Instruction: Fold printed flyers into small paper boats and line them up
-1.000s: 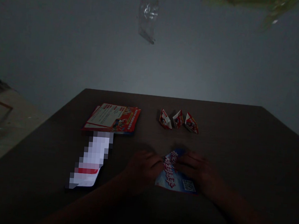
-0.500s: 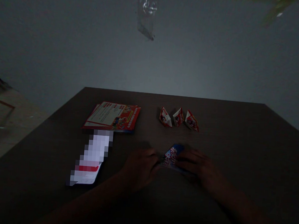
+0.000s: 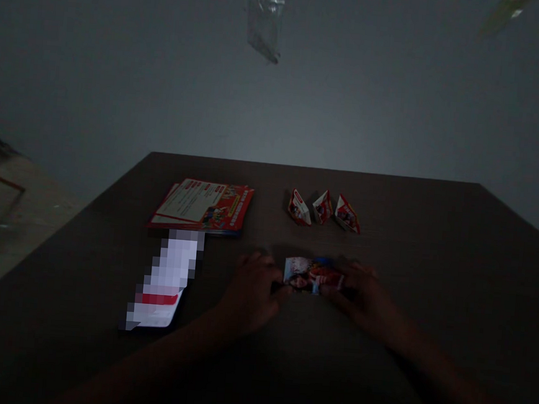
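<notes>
A small folded piece of printed paper (image 3: 308, 276) lies between my hands over the near middle of the table, showing a colourful picture in red, white and blue. My left hand (image 3: 255, 291) pinches its left end, thumb towards me. At the opposite end, my right hand (image 3: 362, 293) grips the paper, with the fingers covering its right edge. Beyond it, three small folded paper pieces (image 3: 322, 208), red and white, stand in a row. Dim light hides the exact finger contact.
A stack of red printed leaflets (image 3: 238, 209) lies at the back left of the dark table (image 3: 416, 238). In front of it is a phone (image 3: 170, 281) with a lit, blurred screen. A clear plastic piece (image 3: 265, 21) hangs on the wall behind.
The paper has turned from a blue face with white lettering to a picture face, now spread between both hands. My hands have moved slightly apart. The view has tilted a little.
</notes>
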`<state>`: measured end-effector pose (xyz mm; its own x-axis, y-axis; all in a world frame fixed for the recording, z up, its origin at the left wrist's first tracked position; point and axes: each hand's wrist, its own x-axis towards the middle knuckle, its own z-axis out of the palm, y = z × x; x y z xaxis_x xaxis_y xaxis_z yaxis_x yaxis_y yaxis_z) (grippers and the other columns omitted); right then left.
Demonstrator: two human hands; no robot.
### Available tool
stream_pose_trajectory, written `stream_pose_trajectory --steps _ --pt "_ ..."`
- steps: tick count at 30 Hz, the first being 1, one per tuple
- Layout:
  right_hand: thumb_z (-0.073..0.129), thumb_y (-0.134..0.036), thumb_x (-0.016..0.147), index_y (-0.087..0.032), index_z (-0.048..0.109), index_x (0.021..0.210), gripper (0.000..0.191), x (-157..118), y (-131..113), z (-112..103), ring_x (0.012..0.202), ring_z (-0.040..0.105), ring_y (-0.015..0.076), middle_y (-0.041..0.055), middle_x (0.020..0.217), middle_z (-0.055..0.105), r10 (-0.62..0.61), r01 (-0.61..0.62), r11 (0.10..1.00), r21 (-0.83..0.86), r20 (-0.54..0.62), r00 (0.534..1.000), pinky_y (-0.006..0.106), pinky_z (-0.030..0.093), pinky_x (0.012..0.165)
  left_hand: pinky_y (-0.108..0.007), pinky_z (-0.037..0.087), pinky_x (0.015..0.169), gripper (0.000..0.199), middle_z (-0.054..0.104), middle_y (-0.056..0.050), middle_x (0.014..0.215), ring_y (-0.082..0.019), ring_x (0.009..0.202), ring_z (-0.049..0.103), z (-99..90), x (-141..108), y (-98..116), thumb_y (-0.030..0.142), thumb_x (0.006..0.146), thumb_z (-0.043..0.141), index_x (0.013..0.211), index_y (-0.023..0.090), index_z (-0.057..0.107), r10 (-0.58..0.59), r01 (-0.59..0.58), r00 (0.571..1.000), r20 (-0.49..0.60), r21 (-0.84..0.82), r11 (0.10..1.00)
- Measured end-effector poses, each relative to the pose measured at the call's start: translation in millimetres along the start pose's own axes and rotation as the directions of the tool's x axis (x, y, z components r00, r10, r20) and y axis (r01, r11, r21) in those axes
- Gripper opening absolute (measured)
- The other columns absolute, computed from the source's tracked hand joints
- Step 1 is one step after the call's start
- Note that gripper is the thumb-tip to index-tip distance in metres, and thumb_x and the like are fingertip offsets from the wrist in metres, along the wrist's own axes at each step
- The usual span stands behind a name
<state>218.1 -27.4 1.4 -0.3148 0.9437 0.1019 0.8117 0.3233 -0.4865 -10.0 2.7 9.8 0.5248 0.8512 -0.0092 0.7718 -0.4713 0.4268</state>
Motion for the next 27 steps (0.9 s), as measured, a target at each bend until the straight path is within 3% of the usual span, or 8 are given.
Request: stream_pose_trajectory --steps 11,23,27 --pt "0.055 -0.037 0.086 -0.021 0.064 0.074 0.022 2.3 -0.5 6.7 0.081 0.055 0.0240 0.0035 0.075 0.064 0.103 -0.102 0.989 -0.109 -0.004 0.995 0.041 0.033 0.077 -0.038 0.034 0.079 0.018 0.061 -0.006 0.091 -0.024 0.095 0.050 0.3 1.4 4.2 0.035 0.080 0.059 0.078 0.021 0.070 -0.077 0.078 0.997 -0.023 0.043 0.996" --pt "0.053 -0.042 0.085 -0.019 0.062 0.065 0.031 6.2 -6.7 5.5 0.075 0.057 0.0251 0.0051 0.067 0.065 0.163 -0.157 0.944 -0.291 -0.001 0.987 0.039 0.033 0.072 -0.039 0.035 0.078 0.021 0.066 -0.008 0.086 -0.026 0.093 0.053 -9.0 11.6 6.3 0.036 0.079 0.057 0.072 0.020 0.070 -0.051 0.042 0.994 0.091 0.106 0.994" --pt "0.058 -0.044 0.082 -0.018 0.063 0.091 0.028 2.1 -14.9 1.2 0.072 0.059 0.0245 0.0063 0.076 0.067 0.125 -0.174 0.930 -0.323 -0.165 0.978 0.037 0.035 0.068 -0.039 0.037 0.077 0.021 0.068 -0.008 0.082 -0.027 0.091 0.056 -10.6 15.3 7.2 0.035 0.077 0.057 0.070 0.019 0.068 -0.067 0.054 0.991 0.117 0.109 0.993"
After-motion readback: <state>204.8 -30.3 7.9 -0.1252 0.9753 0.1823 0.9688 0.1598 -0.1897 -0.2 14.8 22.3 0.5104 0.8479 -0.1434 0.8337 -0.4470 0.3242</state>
